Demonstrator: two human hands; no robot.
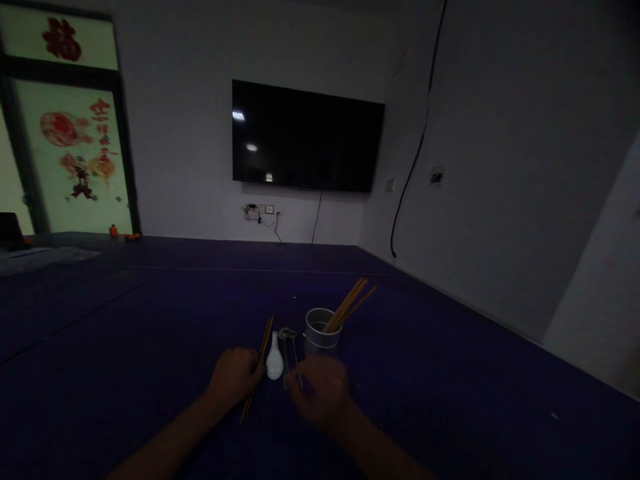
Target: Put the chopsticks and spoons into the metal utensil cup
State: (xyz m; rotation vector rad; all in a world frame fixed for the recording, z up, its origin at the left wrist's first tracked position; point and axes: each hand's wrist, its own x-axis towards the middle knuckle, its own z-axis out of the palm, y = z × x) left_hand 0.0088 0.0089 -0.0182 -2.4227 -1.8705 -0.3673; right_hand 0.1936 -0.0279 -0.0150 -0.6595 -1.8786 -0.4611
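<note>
My left hand (234,377) is closed around a pair of wooden chopsticks (265,341) lying on the dark purple cloth (150,333). My right hand (323,390) is blurred and sits over the handles of metal spoons (287,335), just in front of a metal cup (323,331). The cup stands upright and holds several chopsticks (350,303) leaning to the right. A white ceramic spoon (275,360) lies between my two hands.
A black television (305,137) hangs on the far wall above wall sockets (263,211). A glass door with red decorations (75,153) is at the left. The right wall (500,200) runs close along the cloth's edge.
</note>
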